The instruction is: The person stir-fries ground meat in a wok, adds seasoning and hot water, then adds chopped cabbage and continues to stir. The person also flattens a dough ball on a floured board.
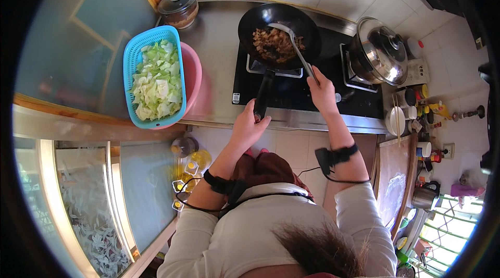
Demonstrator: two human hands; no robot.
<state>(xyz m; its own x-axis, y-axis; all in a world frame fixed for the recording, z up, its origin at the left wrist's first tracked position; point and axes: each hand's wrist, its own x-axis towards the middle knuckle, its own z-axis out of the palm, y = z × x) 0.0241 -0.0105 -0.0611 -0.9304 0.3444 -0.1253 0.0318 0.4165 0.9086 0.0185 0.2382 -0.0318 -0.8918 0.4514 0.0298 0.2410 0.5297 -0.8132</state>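
A black wok [250, 24] rests on the left burner of a black gas cooktop [289, 96]. Browned chopped pieces of food, perhaps meat, [275, 45] lie in its bottom. My left hand [250, 125] grips the end of the wok's handle [265, 88]. In my right hand [323, 92] is the grey handle of a metal spatula [300, 52]. Its blade dips into the wok at the far side of the food and is partly hidden by it.
A blue basket [129, 59] of torn cabbage [156, 78] sits over a pink basin [193, 71] at left. Behind stands a lidded casserole pot [179, 10]. A lidded steel pot [377, 55] occupies the right burner. Chopsticks [397, 121] lie across a white bowl [391, 119]. Oil bottles [199, 160] stand below.
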